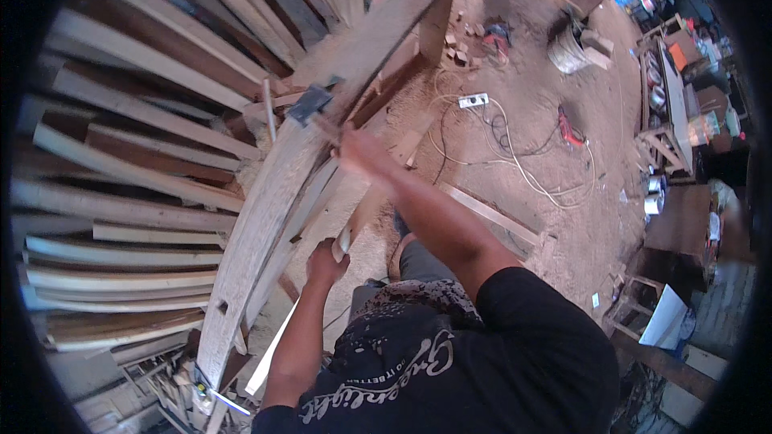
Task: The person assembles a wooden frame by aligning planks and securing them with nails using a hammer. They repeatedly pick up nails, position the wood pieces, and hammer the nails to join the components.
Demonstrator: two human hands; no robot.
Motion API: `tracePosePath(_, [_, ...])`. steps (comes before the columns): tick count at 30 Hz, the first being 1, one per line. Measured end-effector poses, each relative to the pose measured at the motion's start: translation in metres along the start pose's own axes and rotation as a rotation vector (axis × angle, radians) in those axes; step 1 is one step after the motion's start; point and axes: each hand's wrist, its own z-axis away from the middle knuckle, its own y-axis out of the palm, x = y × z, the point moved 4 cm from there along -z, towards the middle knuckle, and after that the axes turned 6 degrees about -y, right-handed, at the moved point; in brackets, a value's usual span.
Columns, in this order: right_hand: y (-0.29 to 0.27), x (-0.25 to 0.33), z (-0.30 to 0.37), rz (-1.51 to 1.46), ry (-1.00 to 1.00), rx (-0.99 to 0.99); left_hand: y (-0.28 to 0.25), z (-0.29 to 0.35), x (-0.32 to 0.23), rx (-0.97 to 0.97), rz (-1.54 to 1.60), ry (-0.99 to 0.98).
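My right hand (358,151) is closed round the short wooden handle of a hammer (310,103). The hammer's dark, blocky head is over the long, thick wooden bench beam (277,169); whether it touches the wood I cannot tell. Lower down and nearer my body, my left hand (328,260) is closed round the near end of a wooden piece (362,217). That piece slants away beside the beam's right edge, and my fingers hide part of its end.
Many long wooden boards (137,141) lie stacked left of the beam. On the sawdust-covered floor at right are a white power strip (474,100), looping cables, a red power tool (570,127) and a round tub (568,52). A wooden frame (494,217) lies beside my legs.
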Motion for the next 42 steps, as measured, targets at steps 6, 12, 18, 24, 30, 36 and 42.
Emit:
tracePosePath(6, [-0.026,-0.01,0.024,-0.561,-0.082,0.162,-0.013,-0.09,-0.099,0.13,0.021,0.093])
tracePosePath(12, [-0.072,-0.087,0.093,-0.751,-0.299,0.108,-0.005,-0.13,-0.127,0.442,-0.167,-0.004])
tracePosePath(18, [-0.122,-0.194,0.115,-0.987,0.455,0.09,-0.017,-0.126,-0.141,0.175,0.166,-0.017])
tracePosePath(24, [-0.163,-0.266,0.054,-0.662,0.581,0.006,-0.012,-0.127,-0.153,0.172,0.177,0.001])
tracePosePath(30, [-0.132,-0.27,0.021,-0.314,0.343,0.301,-0.003,-0.124,-0.143,0.119,0.169,0.017])
tracePosePath(36, [-0.153,-0.265,0.016,-0.176,0.24,0.143,0.002,-0.126,-0.138,0.072,0.182,0.113])
tracePosePath(42, [-0.187,-0.242,-0.003,-0.363,0.503,-0.039,-0.007,-0.126,-0.146,0.152,0.22,0.057])
